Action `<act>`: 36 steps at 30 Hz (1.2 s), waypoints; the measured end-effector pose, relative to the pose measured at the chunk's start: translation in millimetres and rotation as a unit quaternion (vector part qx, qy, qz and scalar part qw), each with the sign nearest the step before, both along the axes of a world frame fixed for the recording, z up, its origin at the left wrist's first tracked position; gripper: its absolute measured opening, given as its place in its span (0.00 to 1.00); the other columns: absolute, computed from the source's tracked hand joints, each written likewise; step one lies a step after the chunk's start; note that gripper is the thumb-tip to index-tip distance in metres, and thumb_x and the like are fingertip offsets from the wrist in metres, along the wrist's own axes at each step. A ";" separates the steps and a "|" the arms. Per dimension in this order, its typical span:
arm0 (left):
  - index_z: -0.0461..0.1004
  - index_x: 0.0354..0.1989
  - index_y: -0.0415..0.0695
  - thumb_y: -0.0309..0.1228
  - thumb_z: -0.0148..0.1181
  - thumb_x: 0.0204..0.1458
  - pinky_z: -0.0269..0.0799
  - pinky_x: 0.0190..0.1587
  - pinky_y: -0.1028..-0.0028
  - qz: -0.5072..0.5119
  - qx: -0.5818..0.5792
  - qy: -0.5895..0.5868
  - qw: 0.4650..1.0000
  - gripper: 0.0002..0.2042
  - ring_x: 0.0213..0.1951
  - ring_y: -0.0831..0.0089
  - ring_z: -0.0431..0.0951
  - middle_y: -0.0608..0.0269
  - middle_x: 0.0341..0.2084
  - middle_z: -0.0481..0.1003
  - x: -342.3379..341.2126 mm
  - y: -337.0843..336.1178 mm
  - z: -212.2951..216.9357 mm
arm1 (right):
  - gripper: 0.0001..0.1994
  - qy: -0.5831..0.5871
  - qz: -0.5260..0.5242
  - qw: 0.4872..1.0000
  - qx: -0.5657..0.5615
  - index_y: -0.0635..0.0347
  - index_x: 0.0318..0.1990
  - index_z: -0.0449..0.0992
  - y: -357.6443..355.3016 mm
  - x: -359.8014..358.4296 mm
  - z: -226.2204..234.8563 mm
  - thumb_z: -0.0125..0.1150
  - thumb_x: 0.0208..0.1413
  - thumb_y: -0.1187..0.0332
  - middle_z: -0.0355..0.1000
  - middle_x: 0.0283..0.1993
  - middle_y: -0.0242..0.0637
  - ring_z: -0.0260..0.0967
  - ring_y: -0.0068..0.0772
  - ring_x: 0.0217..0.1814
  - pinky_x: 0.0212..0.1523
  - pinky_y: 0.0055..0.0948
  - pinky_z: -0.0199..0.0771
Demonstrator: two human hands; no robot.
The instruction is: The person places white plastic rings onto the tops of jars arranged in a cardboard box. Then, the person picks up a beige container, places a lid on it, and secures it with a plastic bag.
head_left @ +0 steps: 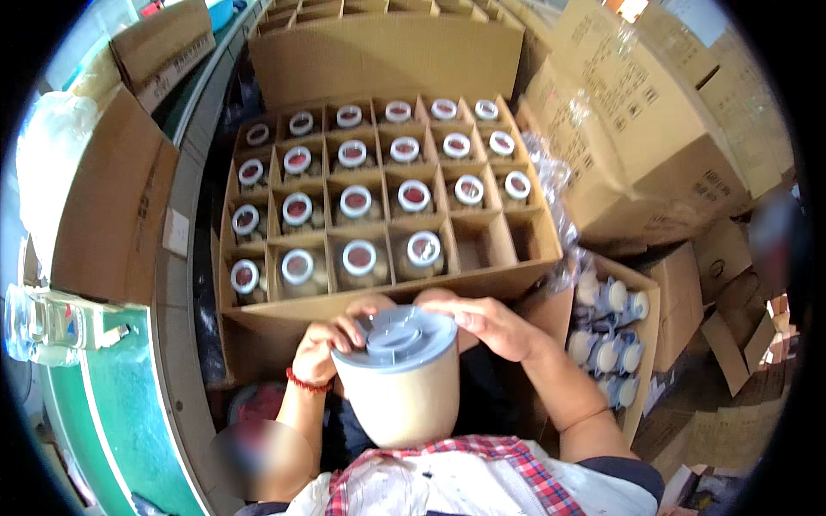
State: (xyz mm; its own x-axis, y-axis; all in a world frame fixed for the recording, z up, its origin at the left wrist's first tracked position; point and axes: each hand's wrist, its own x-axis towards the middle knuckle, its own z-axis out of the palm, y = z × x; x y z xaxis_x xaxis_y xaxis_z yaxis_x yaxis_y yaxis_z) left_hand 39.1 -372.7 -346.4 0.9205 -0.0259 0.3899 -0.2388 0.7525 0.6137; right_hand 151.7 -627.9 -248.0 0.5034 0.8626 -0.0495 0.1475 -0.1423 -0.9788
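A cream tub with a blue-grey lid point(397, 396) stands upright close to my chest, between my forearms. My left hand point(320, 346) has its fingers curled over the lid's left edge, and a red beaded bracelet circles that wrist. On the opposite side, my right hand point(489, 325) presses its fingers along the lid's far right rim. Both hands grip the tub. Just beyond them sits a divided cardboard box point(391, 297) with rows of lidded glass jars point(360, 258) in its compartments. The jars have pale rings and reddish tops.
At right, a smaller carton point(647, 353) holds several white-and-blue containers point(607, 351). Large cartons point(637, 146) are stacked behind it. Another divided box point(387, 64) stands at the back. A green table point(138, 387) runs along the left, bearing an open carton point(112, 206) and a clear bottle point(56, 322).
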 end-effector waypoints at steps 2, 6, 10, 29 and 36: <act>0.78 0.31 0.43 0.39 0.53 0.56 0.48 0.62 0.47 0.013 0.028 -0.015 0.999 0.13 0.54 0.51 0.65 0.55 0.33 0.76 3.0 -3.5 16.9 | 0.26 -0.009 -0.022 0.996 -0.085 0.72 0.52 0.70 10.7 -1.7 14.3 0.39 0.66 0.54 0.72 0.51 0.47 0.67 0.35 0.57 0.60 0.30 0.61; 0.78 0.35 0.40 0.37 0.53 0.56 0.60 0.57 0.58 0.068 0.295 0.053 0.952 0.13 0.52 0.58 0.69 0.55 0.39 0.76 7.5 -6.9 69.4 | 0.35 0.407 -0.025 0.913 0.003 0.73 0.58 0.64 36.0 23.0 -36.7 0.32 0.64 0.45 0.66 0.58 0.50 0.64 0.36 0.60 0.62 0.32 0.60; 0.76 0.36 0.37 0.30 0.56 0.49 0.65 0.50 0.63 0.206 0.621 -0.027 0.756 0.10 0.43 0.59 0.75 0.54 0.35 0.77 7.0 -49.3 153.7 | 0.34 0.591 0.169 0.771 0.168 0.73 0.60 0.60 81.5 32.1 -70.8 0.35 0.62 0.46 0.63 0.60 0.52 0.61 0.41 0.63 0.66 0.35 0.54; 0.77 0.36 0.40 0.32 0.60 0.48 0.63 0.53 0.62 0.172 0.588 -0.052 0.788 0.10 0.45 0.62 0.74 0.61 0.37 0.77 14.5 -43.7 143.6 | 0.30 0.387 0.144 0.896 0.164 0.70 0.57 0.64 65.9 41.9 -62.4 0.40 0.64 0.48 0.67 0.56 0.43 0.63 0.33 0.60 0.62 0.30 0.59; 0.82 0.32 0.40 0.35 0.57 0.49 0.51 0.62 0.59 0.092 0.350 -0.101 0.927 0.12 0.50 0.62 0.72 0.61 0.31 0.80 12.6 -10.0 89.4 | 0.22 0.150 0.180 0.968 0.087 0.61 0.58 0.68 42.0 25.9 -32.8 0.51 0.60 0.59 0.63 0.63 0.40 0.58 0.31 0.65 0.63 0.30 0.58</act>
State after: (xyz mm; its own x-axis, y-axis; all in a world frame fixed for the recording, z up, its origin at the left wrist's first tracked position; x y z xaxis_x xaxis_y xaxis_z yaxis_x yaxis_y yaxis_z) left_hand 51.7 -382.7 -256.9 0.8443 -0.1872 0.5021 -0.4872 0.1220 0.8647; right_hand 177.7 -585.9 -280.9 0.1545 0.9879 0.0138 -0.1381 0.0355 -0.9898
